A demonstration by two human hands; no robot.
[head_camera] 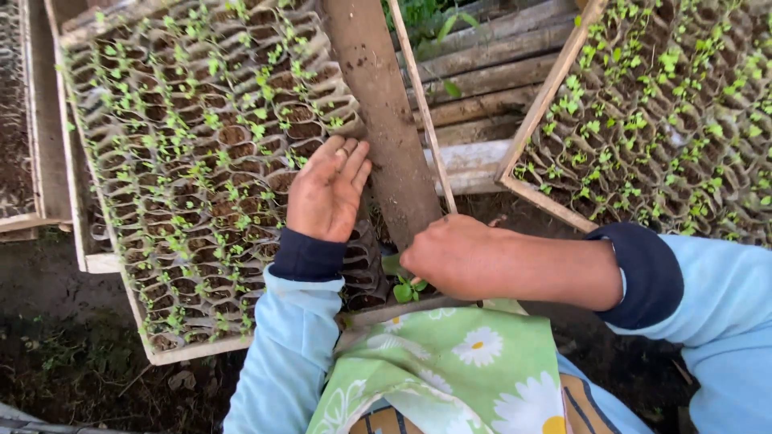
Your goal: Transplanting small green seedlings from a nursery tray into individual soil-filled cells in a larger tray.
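Observation:
My left hand (328,193) rests flat, fingers apart, on the near right corner of a wooden tray (193,347) packed with small soil-filled cells and green seedlings. It lies against a thick brown wooden post (384,120). My right hand (450,255) is curled low beside the post's base, fingers pinched around a small green seedling (408,288); the grip itself is partly hidden. Both arms wear light blue sleeves with dark cuffs.
A second seedling tray (537,112) stands tilted at the upper right. Weathered wooden slats (482,80) lie behind the post. A green floral cloth (450,362) covers my lap. Dark bare soil (72,354) lies at the lower left, another tray edge at far left.

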